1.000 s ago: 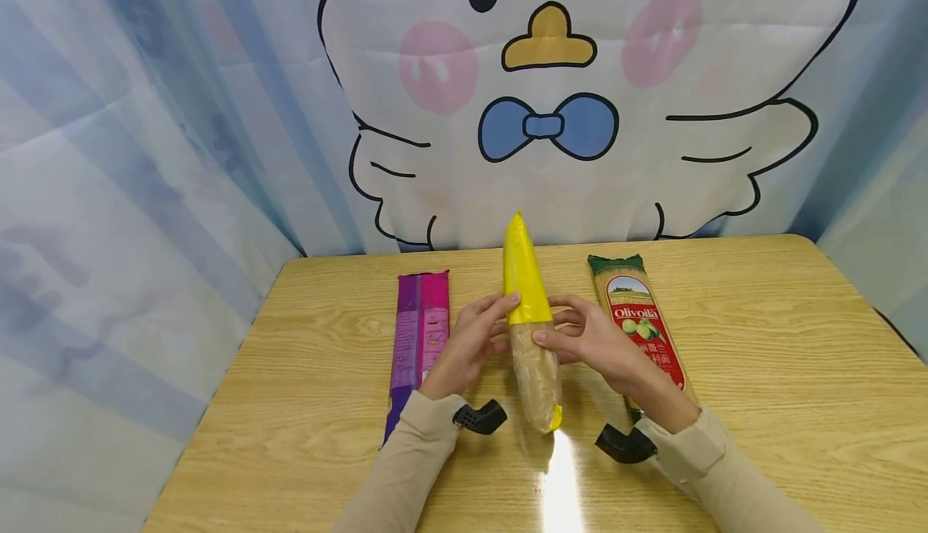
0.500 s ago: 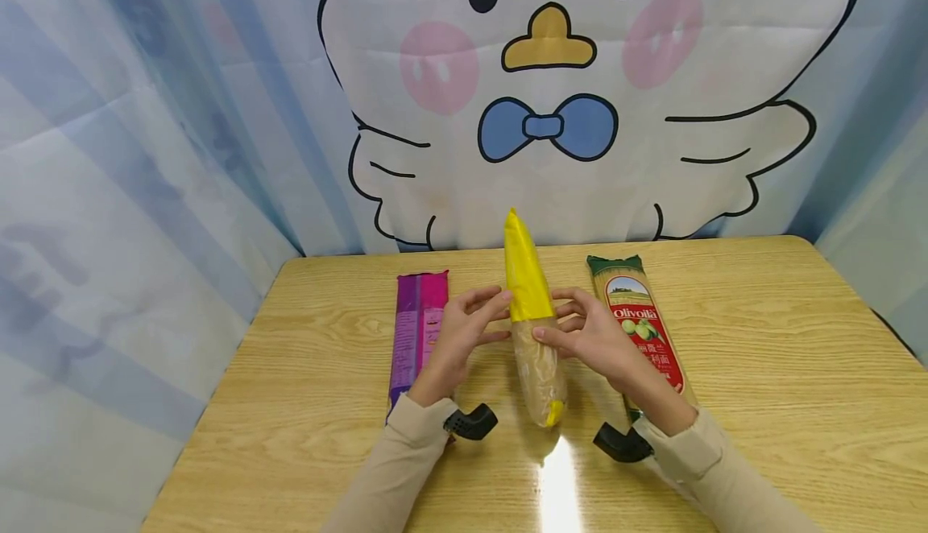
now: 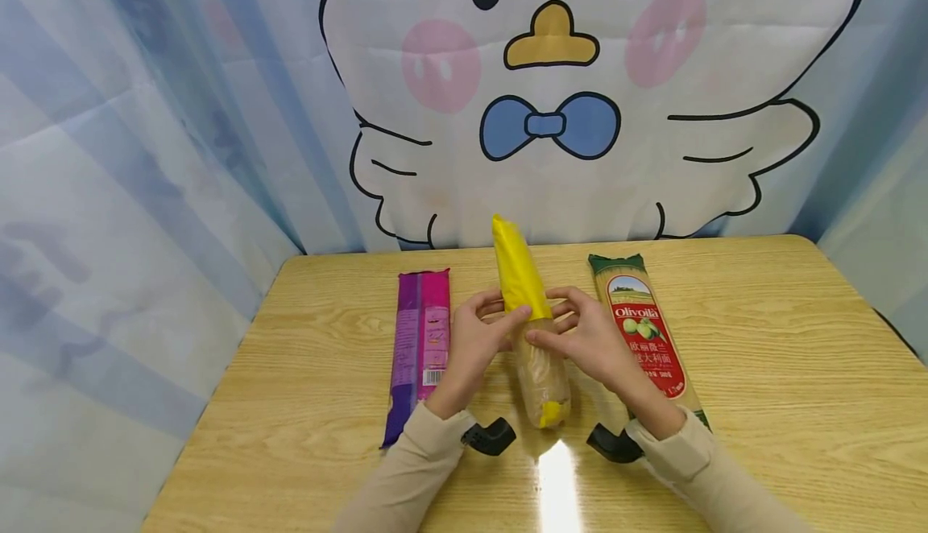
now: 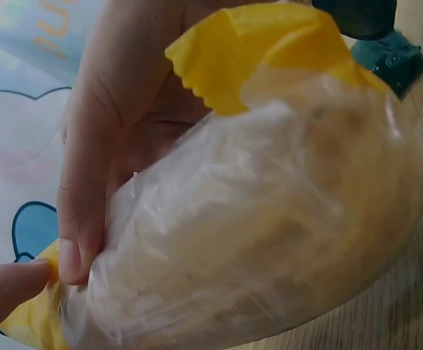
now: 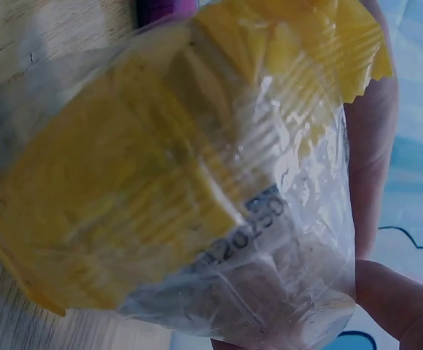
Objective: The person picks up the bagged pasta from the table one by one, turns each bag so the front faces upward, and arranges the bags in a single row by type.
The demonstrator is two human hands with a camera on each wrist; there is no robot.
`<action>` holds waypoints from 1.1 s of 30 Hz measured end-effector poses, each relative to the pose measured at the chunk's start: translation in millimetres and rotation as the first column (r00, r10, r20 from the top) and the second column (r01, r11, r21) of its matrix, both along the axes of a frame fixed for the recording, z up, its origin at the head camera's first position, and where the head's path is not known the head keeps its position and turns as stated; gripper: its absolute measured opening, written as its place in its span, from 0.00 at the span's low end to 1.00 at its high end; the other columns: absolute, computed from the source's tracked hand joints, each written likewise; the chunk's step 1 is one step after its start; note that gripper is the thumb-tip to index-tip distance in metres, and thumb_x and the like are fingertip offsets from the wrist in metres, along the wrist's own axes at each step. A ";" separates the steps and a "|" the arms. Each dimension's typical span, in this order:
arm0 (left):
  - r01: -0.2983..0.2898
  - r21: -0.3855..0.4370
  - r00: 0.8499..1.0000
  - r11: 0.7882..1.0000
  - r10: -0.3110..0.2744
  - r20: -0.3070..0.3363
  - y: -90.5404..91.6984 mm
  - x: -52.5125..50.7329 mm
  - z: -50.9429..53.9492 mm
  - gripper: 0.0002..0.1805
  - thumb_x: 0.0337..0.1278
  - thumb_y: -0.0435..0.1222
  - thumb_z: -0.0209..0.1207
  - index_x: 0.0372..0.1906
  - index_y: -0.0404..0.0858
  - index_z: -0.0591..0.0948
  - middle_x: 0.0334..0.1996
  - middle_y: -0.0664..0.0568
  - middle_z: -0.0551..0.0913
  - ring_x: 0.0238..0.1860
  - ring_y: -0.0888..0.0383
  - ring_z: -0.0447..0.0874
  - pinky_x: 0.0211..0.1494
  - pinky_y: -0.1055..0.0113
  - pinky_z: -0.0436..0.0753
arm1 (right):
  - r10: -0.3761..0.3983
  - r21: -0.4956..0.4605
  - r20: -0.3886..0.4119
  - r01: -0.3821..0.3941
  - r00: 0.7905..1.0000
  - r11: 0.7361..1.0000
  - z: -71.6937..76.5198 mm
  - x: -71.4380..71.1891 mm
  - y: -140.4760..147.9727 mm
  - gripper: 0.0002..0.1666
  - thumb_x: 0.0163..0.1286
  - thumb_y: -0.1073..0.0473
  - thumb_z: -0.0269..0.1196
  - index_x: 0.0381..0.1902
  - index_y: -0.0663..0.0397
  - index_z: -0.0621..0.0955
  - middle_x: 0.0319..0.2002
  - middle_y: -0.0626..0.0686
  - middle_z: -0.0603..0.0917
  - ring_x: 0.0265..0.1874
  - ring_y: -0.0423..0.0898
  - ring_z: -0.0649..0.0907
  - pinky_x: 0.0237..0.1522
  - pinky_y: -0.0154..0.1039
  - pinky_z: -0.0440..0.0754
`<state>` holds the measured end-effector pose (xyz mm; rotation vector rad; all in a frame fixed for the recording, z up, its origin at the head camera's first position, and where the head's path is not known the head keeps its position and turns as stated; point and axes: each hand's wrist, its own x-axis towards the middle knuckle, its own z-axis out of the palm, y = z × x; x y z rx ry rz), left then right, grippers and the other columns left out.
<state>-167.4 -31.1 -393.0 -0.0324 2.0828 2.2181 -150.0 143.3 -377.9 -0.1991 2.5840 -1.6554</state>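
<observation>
Both hands hold a long plastic packet, yellow at the top and clear below with pale tan contents, above the middle of the table. In the head view, this yellow-and-clear packet point(image 3: 524, 275) leans with its top to the left. My left hand point(image 3: 474, 344) grips its left side, thumb across the front near the colour border. My right hand point(image 3: 590, 345) holds the right side, thumb on the clear part; its other fingers are partly hidden behind. Crimped yellow film point(image 4: 270, 44) shows on the packet's near end in the left wrist view; printed digits point(image 5: 248, 230) appear in the right wrist view.
A purple and pink packet point(image 3: 420, 332) lies left on the wooden table point(image 3: 783, 356). To the right lies a red and green Olivoilà pasta packet point(image 3: 648, 328), partly behind my right arm. A curtain with a cartoon bird point(image 3: 551, 187) hangs behind the table.
The packet's top has tilted left, while its lower end has shifted slightly right. My left hand has moved right, and its thumb now lies further across the packet's front.
</observation>
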 end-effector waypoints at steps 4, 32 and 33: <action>-0.021 -0.018 1.000 1.000 0.021 0.015 3.1 -1.1 0.2 0.30 0.53 0.42 0.72 0.59 0.33 0.78 0.52 0.40 0.81 0.40 0.54 0.84 0.36 0.62 0.89 | -0.017 0.057 -0.032 0.019 0.999 0.998 -0.3 0.4 -1.1 0.39 0.59 0.53 0.75 0.64 0.62 0.72 0.48 0.64 0.81 0.40 0.53 0.85 0.32 0.40 0.88; -0.098 0.010 0.995 0.995 0.097 0.033 5.8 -3.8 1.2 0.25 0.52 0.39 0.72 0.54 0.33 0.81 0.45 0.43 0.87 0.37 0.57 0.86 0.30 0.70 0.84 | -0.028 0.192 -0.094 0.046 0.995 0.980 5.3 8.7 -6.6 0.43 0.57 0.45 0.75 0.63 0.57 0.71 0.49 0.61 0.82 0.43 0.54 0.84 0.41 0.47 0.87; -0.101 0.013 0.994 0.995 0.100 0.040 4.9 -4.5 0.8 0.25 0.52 0.39 0.71 0.54 0.33 0.81 0.45 0.43 0.87 0.37 0.57 0.86 0.31 0.69 0.84 | -0.019 0.189 -0.082 0.035 0.996 0.981 6.4 8.7 -5.5 0.42 0.58 0.44 0.74 0.64 0.58 0.71 0.50 0.61 0.82 0.44 0.54 0.84 0.42 0.47 0.87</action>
